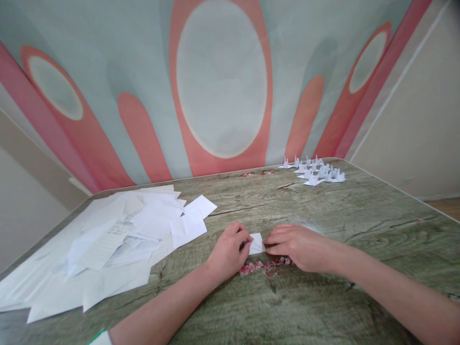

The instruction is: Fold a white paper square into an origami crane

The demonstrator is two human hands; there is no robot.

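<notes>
A small folded piece of white paper (pixel 257 244) lies at the middle of the table between my two hands, with crease lines showing on it. My left hand (pixel 232 247) pinches its left edge, thumb and forefinger curled together. On the other side, the fingers of my right hand (pixel 298 245) are held close together and grip the paper's right edge. The undersides of the fingertips are hidden. Just below the paper, a pink flower print (pixel 257 267) shows on the tabletop.
A wide heap of loose white sheets (pixel 118 239) covers the table's left side, some with writing. Several folded white paper cranes (pixel 316 170) stand at the far right. The wood-patterned table (pixel 359 225) ends against a red and grey-green patterned backdrop (pixel 223 165).
</notes>
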